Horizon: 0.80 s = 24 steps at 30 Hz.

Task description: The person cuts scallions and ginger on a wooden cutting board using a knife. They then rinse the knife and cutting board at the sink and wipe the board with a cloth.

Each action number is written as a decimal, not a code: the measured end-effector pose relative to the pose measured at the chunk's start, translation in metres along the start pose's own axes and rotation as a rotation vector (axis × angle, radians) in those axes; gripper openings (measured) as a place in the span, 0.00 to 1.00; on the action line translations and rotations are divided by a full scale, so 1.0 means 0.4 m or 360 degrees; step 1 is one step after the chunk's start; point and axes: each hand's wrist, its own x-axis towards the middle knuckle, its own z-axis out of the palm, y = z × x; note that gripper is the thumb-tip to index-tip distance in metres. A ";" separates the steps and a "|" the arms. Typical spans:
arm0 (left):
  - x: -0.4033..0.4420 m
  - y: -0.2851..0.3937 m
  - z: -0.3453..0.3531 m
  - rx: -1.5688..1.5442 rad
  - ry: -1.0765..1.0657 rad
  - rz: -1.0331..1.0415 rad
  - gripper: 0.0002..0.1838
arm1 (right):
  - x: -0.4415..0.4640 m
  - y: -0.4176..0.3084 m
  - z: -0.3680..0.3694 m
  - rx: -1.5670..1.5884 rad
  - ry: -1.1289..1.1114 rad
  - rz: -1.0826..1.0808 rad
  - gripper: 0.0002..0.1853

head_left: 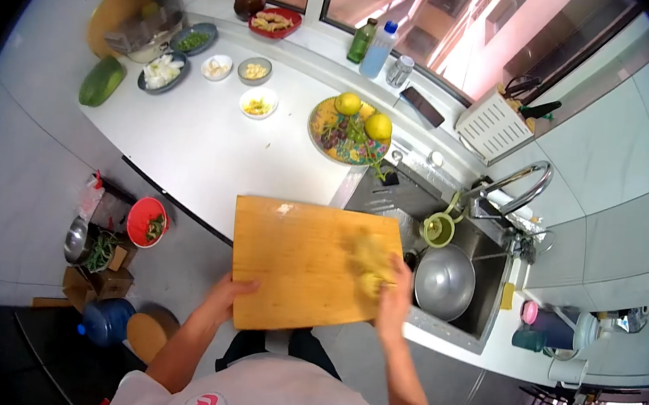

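Note:
A wooden cutting board [293,270] is held in front of my body, over the counter's front edge and the left side of the sink. My left hand [229,297] grips its lower left edge, thumb on top and fingers hidden beneath. At the right edge, my right hand [395,301] closes round the board. Beside that hand's fingers, a yellowish blurred patch [369,263] shows on the board; I cannot make out what it is. A small pale mark [284,208] lies near the board's top edge.
The steel sink [479,310] holds a metal bowl [444,281] and a green cup [438,229] near the faucet [532,185]. A patterned fruit plate [327,143] and small bowls [259,103] of chopped food stand on the counter [204,142]. A red bin [147,222] is below left.

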 end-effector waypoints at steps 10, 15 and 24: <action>-0.220 -0.010 0.216 0.0418 0.0067 0.0415 0.18 | 0.175 -0.359 0.221 -0.0011 -0.0043 -0.1507 0.28; -0.283 -0.031 0.253 0.0623 0.0098 0.0587 0.18 | 0.263 -0.271 0.071 -0.0084 -0.0082 -0.1113 0.25; -0.297 -0.103 0.201 0.0667 0.0027 0.0785 0.19 | 0.352 0.367 -0.149 -0.0371 0.0426 0.0121 0.17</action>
